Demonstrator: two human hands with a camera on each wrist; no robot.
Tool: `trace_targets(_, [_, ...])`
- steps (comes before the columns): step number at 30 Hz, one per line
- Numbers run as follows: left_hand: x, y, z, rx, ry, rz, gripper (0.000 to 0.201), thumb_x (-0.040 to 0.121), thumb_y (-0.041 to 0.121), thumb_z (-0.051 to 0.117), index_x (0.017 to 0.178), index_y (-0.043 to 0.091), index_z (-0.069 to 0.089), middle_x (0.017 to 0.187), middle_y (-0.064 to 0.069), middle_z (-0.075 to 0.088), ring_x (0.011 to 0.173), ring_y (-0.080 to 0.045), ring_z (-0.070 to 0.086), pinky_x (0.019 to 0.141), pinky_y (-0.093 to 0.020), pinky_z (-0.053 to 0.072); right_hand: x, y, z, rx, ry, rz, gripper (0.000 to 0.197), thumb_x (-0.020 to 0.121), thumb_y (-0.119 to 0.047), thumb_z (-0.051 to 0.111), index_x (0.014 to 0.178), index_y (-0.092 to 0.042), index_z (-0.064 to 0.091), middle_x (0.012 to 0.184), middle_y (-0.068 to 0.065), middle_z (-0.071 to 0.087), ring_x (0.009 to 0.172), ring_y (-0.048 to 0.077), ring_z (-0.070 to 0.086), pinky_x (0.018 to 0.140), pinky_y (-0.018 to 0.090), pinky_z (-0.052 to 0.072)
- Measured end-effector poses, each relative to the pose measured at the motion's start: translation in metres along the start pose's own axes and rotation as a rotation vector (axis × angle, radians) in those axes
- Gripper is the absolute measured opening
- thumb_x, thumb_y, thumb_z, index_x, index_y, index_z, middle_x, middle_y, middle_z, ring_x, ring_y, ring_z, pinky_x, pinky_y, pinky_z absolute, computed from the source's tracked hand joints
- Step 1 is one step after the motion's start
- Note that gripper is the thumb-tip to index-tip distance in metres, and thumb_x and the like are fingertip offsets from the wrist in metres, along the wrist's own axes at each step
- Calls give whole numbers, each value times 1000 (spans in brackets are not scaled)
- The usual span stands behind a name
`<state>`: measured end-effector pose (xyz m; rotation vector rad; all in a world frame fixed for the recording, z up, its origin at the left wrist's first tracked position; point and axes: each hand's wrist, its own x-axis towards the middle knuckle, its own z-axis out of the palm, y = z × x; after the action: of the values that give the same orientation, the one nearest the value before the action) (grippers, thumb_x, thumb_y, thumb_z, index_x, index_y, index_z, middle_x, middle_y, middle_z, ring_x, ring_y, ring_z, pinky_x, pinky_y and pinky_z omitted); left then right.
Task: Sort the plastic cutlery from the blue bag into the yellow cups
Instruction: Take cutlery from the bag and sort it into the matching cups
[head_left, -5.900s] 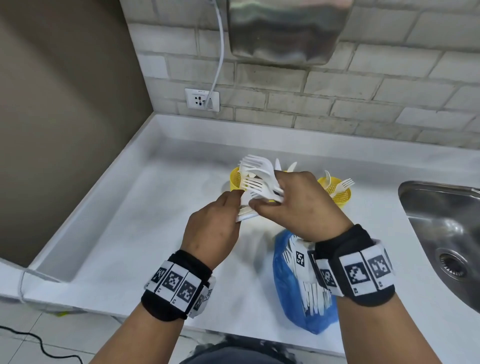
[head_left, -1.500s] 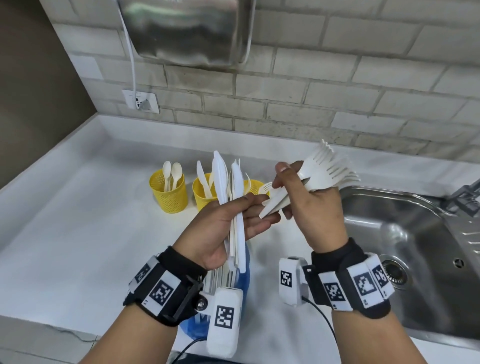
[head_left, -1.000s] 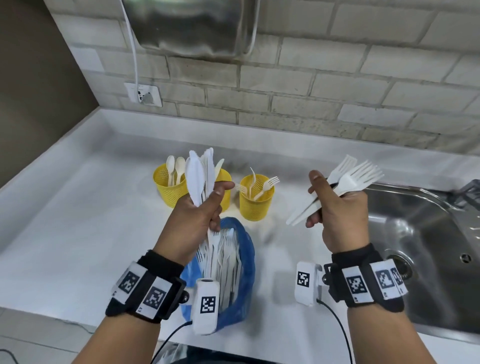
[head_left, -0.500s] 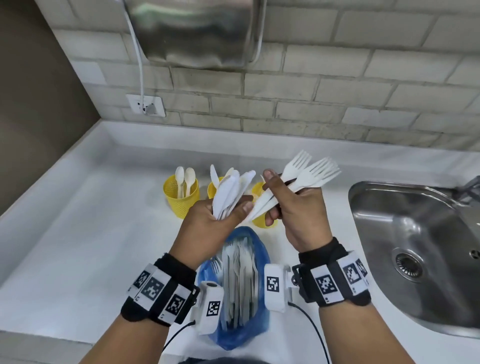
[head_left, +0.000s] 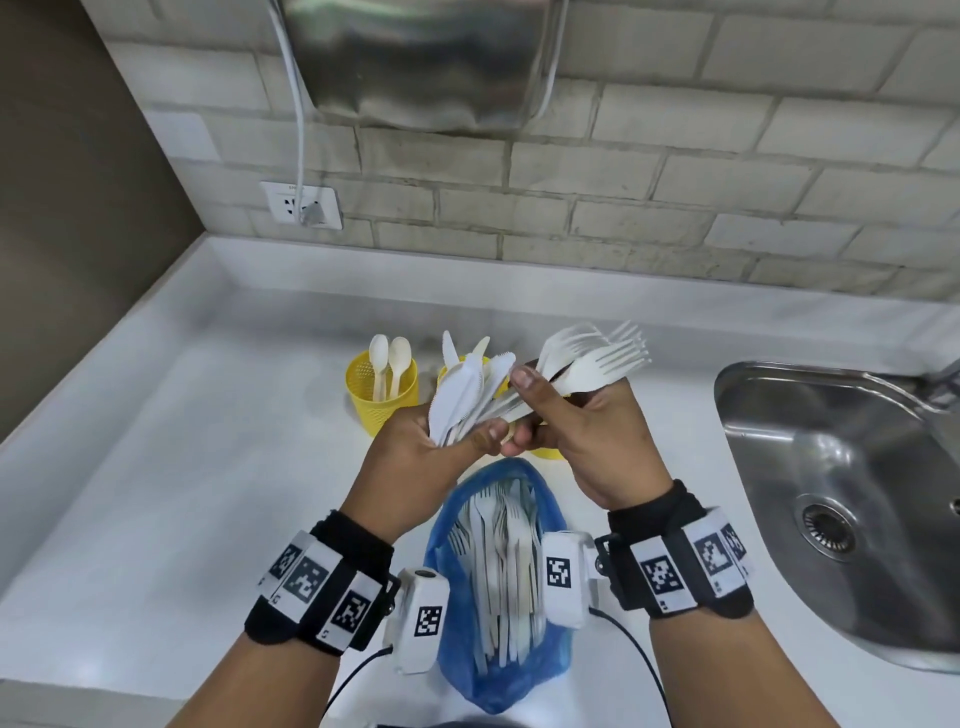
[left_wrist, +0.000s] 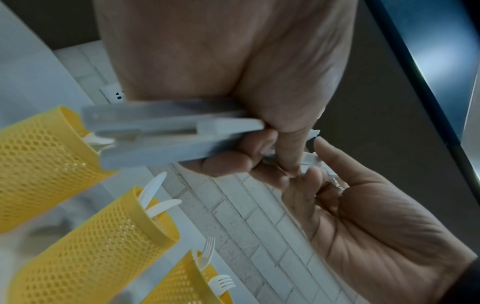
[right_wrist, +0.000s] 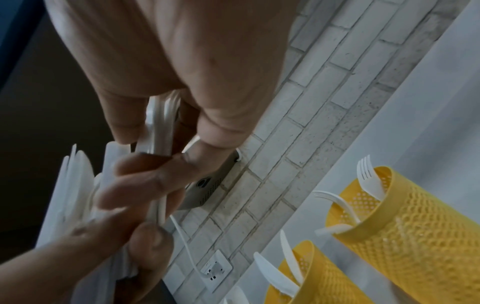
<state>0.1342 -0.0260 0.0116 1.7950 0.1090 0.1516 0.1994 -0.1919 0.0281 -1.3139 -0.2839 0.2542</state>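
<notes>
My left hand is curled round a bunch of white knives, thumb pressed across their handles, the blades fanning up and to the right. My right hand grips a bunch of forks, the forefinger hooked over the handles and the tines pointing up and right. The two hands touch at the fingertips, and the fork handles cross over the knife bunch — from the left wrist view I see my right fingers meeting my left thumb, though I cannot tell whether they pinch one piece there.

Both hands hover above the white counter, just over the bag. The bag lies open between my wrists, blue, with more white cutlery lying lengthwise inside it.

Behind my hands stand three yellow mesh cups in a row. The left cup holds two spoons, bowls up. The middle cup is mostly hidden by the knife bunch — knives stick out of it. Only the base of the right cup shows in the head view; the right wrist view shows forks in it.

To the right the steel sink is set in the counter. On the brick wall behind are a socket with a white cable plugged in and a steel box above.
</notes>
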Motion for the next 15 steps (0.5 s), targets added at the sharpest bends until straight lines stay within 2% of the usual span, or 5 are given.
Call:
trace_targets(4, [2, -4, -16, 26, 14, -30, 9, 92, 38, 71, 95, 33, 77, 77, 16, 75, 65, 3, 64, 63, -15, 52, 5, -1, 10, 8, 19, -42, 10, 93, -14, 70, 86, -9, 72, 69, 20, 63, 49, 28, 57, 56, 40, 57])
trace_targets(7, [3, -6, -30, 7, 6, -48, 22, 90, 45, 68, 106, 35, 78, 89, 13, 79, 68, 2, 63, 64, -14, 51, 12, 0, 16, 10, 107, -73, 13, 97, -7, 66, 84, -4, 68, 61, 16, 60, 43, 25, 54, 52, 38, 56])
trace_targets(9, [4, -7, -36, -14, 14, -55, 30, 87, 49, 67, 112, 35, 77, 95, 12, 79, 69, -8, 62, 62, -16, 51, 16, 1, 16, 13, 187, -92, 12, 97, -6, 66, 85, -1, 66, 61, 16, 57, 41, 24, 52, 50, 35, 54])
trace_targets(11, [6, -9, -43, -35, 41, -58, 23, 91, 41, 68, 111, 33, 78, 98, 11, 79, 79, -18, 65, 60, -23, 52, 22, 1, 14, 14, 255, -112, 13, 96, -6, 67, 84, -1, 66, 60, 14, 54, 42, 24, 51, 51, 36, 54])
trace_targets(15, [11, -14, -53, -62, 72, -49, 14, 97, 29, 67, 105, 28, 79, 93, 7, 78, 74, -10, 62, 57, -25, 51, 31, -1, 3, -9, 370, -131, 22, 96, -4, 66, 74, -6, 64, 53, 7, 56, 38, 21, 54, 55, 39, 55])
